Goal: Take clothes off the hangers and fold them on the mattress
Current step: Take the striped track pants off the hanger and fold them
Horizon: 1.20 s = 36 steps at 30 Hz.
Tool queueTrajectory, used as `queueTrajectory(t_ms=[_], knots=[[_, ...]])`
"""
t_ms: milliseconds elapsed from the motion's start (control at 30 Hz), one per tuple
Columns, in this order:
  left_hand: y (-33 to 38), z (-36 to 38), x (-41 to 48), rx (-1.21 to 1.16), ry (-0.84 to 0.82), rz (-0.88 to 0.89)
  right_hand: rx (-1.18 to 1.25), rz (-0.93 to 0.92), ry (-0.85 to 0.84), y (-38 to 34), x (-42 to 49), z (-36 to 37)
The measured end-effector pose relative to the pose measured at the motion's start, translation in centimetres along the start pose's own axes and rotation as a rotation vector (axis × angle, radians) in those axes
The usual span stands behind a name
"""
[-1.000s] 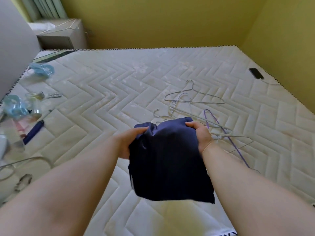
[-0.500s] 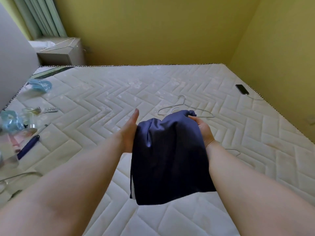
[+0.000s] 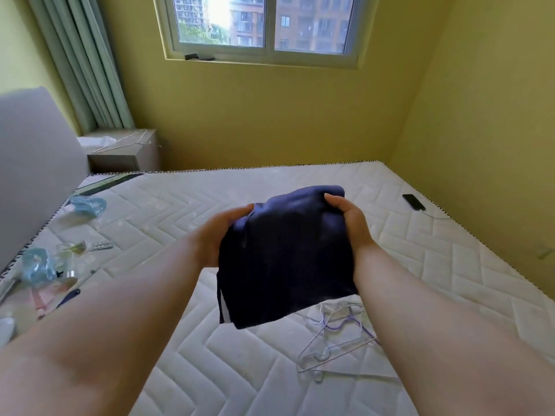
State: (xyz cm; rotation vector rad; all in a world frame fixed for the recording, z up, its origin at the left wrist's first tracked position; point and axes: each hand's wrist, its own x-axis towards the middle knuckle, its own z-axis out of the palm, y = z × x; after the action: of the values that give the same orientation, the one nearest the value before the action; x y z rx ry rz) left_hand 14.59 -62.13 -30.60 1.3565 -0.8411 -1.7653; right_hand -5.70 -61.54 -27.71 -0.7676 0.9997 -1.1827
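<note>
A folded dark navy garment (image 3: 285,253) hangs in the air above the white quilted mattress (image 3: 168,205). My left hand (image 3: 219,232) holds its left edge, fingers mostly hidden under the cloth. My right hand (image 3: 348,217) grips its upper right corner, fingers curled over the top. Several bare wire hangers (image 3: 336,337), silver and purple, lie in a loose heap on the mattress below and to the right of the garment.
Small clutter lies along the mattress's left edge: blue plastic bags (image 3: 87,205), a pill strip (image 3: 102,244), a dark pen (image 3: 69,297). A phone (image 3: 413,202) on a cable lies at the far right edge. A grey nightstand (image 3: 126,151) with a hanger stands beyond, under a window.
Both hands have lifted the navy garment higher and further forward over the mattress. My view has tilted up, so the window shows and the hangers sit lower in view.
</note>
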Motion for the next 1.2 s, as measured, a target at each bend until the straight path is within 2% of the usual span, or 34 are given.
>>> queueTrajectory(t_ms=[67,133,267,367,467,567,600,667,700,767,867,900,933,967,1000,1100,1133,1200], knots=[[0.5,0.9,-1.2,-0.051,-0.123,0.053,0.077,-0.007,-0.011,-0.7,0.7,0.4],[1.2,2.0,-2.2,-0.062,-0.169,0.129,0.134,-0.002,-0.020,-1.2,1.1,0.5],[3.3,2.8,-2.1,0.133,-0.027,0.138,0.153,0.038,-0.016,-2.3,0.5,0.0],[4.9,3.0,-1.2,0.116,0.065,0.168,-0.043,0.136,-0.116,-2.5,-0.7,0.1],[6.4,3.5,-0.9,0.093,0.176,0.119,-0.371,0.273,-0.191,-3.3,-1.5,0.3],[7.3,3.2,-0.7,0.111,0.245,0.049,-0.598,0.415,-0.214,-4.2,-1.4,0.7],[7.4,2.9,-0.7,0.152,0.259,-0.003,-0.622,0.417,-0.195,-4.4,-1.4,1.0],[7.6,2.3,-1.5,0.290,0.256,-0.082,-0.434,0.321,-0.142,-4.4,-1.2,2.0],[7.7,1.9,-1.6,0.346,0.231,-0.078,-0.277,0.249,-0.115,-4.4,-0.9,2.6],[8.1,1.6,-2.2,0.425,0.106,0.075,-0.039,0.162,-0.085,-4.8,-0.5,3.9],[8.9,2.8,-4.8,0.534,-0.295,0.296,0.065,0.146,-0.053,-5.6,0.2,6.3],[9.0,3.2,-5.5,0.547,-0.383,0.316,0.090,0.153,-0.016,-5.9,0.4,6.9],[9.0,3.4,-5.7,0.589,-0.395,0.324,0.110,0.160,0.027,-6.0,0.6,7.4],[9.0,3.9,-5.8,0.662,-0.333,0.346,0.115,0.172,0.073,-6.1,0.7,7.7],[9.0,4.2,-5.6,0.756,-0.196,0.385,0.129,0.164,0.071,-6.1,0.6,7.9],[9.5,4.1,-4.9,0.906,0.317,0.494,0.209,0.092,0.065,-6.4,0.0,7.5],[9.8,4.0,-4.8,0.915,0.425,0.517,0.288,0.073,0.052,-6.7,-0.2,7.4],[10.5,3.8,-4.8,0.965,0.491,0.582,0.276,-0.052,0.141,-7.3,-0.1,7.0]])
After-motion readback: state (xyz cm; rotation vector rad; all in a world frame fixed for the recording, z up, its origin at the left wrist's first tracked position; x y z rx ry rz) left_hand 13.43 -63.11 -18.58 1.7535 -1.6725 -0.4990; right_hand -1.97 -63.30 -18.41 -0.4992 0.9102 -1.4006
